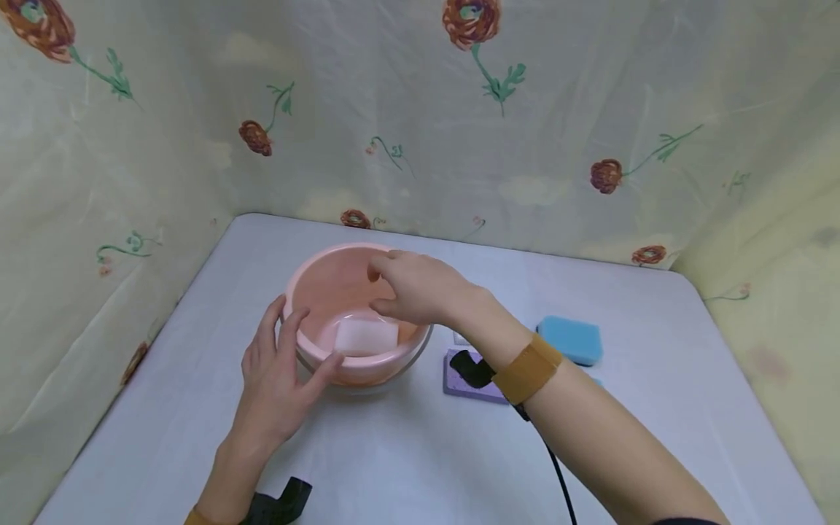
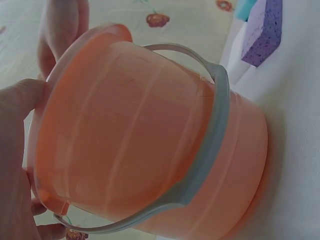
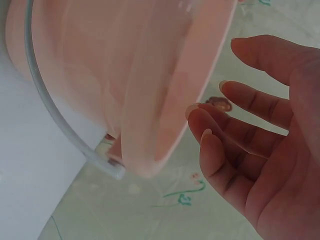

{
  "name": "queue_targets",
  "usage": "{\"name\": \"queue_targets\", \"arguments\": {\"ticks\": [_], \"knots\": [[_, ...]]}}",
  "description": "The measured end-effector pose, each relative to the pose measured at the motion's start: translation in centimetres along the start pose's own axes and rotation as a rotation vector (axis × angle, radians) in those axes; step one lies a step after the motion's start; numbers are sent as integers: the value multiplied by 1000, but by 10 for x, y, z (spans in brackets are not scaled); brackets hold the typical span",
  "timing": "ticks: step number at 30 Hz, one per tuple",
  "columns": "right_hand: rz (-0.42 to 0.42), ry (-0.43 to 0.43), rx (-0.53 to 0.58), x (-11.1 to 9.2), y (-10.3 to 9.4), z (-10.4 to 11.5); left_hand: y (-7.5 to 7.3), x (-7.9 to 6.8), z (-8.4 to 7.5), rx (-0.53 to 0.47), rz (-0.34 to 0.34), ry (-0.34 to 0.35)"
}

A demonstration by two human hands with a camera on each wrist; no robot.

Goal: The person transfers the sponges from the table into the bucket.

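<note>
Currently, head view: glossy pink bucket (image 1: 331, 281) upright on the table (image 1: 420, 467); only this view shows the white block (image 1: 366, 337) inside. Left hand (image 1: 278, 375) touches the rim (image 1: 362, 361), fingers spread; right hand (image 1: 423, 288) hovers above, released. Left wrist view adds the grey handle (image 2: 218, 115) along the outer wall (image 2: 125, 125); right wrist view, the palm (image 3: 295, 180), empty.

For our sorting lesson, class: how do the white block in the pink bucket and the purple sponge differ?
Colour: the white block is pale, while the purple sponge is purple with darker specks.
Place: the white block lies inside the pink bucket; the purple sponge lies outside it, on the table.
Shared: both look block-shaped.
</note>
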State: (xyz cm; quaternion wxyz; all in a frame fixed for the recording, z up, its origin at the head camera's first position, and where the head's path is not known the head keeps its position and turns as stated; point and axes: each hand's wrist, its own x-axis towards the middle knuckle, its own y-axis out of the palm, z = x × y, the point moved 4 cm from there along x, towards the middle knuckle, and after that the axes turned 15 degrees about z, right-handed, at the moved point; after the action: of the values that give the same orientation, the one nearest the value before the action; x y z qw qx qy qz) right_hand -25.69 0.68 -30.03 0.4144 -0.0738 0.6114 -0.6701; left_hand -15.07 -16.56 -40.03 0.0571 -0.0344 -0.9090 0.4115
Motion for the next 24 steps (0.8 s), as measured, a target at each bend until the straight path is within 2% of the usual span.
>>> {"name": "queue_targets", "arguments": {"ticks": [11,24], "knots": [[-149,-17,110,-43,-1,-18,0,-1,1,-11,-18,21],[-299,3,202,-86,17,-52,0,-1,0,-2,-32,21]]}}
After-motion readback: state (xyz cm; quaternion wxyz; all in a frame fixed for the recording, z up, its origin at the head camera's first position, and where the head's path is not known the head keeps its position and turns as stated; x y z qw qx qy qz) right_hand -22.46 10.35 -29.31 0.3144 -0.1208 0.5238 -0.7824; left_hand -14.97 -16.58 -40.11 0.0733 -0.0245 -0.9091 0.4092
